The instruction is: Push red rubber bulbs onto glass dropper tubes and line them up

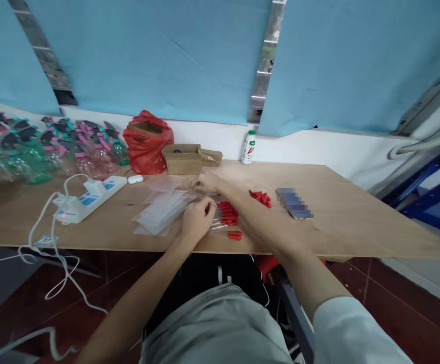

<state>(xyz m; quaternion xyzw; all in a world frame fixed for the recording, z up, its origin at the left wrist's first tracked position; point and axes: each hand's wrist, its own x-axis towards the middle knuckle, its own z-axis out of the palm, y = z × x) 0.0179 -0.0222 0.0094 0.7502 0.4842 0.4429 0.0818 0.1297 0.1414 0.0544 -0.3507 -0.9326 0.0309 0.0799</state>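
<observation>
Red-capped tubes (228, 216) lie crosswise, caps rightward; left hand (199, 217) fingers curled closed beside them; right hand (209, 182) fingers unclear.

Left hand (199, 218) beside red-capped tubes (228, 214)

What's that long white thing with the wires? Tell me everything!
A white plastic power strip, lying slantwise on the wooden table, left of the clear bags. It has blue labels, a red light at its near end and a white plug at its far end. White cords trail from it over the table edge. No hand touches it.
</observation>
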